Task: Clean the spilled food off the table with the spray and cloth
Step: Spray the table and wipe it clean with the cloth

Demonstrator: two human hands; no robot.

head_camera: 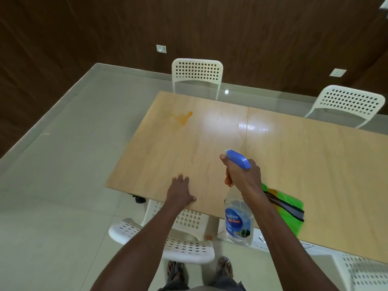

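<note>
**Aiming the spray bottle toward the spill**

Holding the spray bottle (238,217) in my right hand (241,173), I am wrapping my fingers around its neck just under the blue trigger head (239,158), with one finger reaching forward along the nozzle. The bottle is hanging above the near part of the table (294,154), its nozzle pointing away from me toward the far left corner, where the orange spilled food (182,118) is lying as a smear. This grip is keeping the trigger within reach, so a squeeze should, I judge, send mist in that direction; the spill is well apart from the nozzle, so leaning closer may be needed.

My left hand (181,190) is resting flat on the tabletop near the front edge, fingers straight and spread, holding nothing. It appears to be bracing me as I am leaning over the table.

The green cloth (287,208) is lying on the table just behind my right forearm, near the front edge, untouched and ready for wiping. White perforated chairs (197,72) are standing around the table, one tucked under the near edge below my arms.

Spraying seems not yet done on the smear itself; wiping comes after.
</note>
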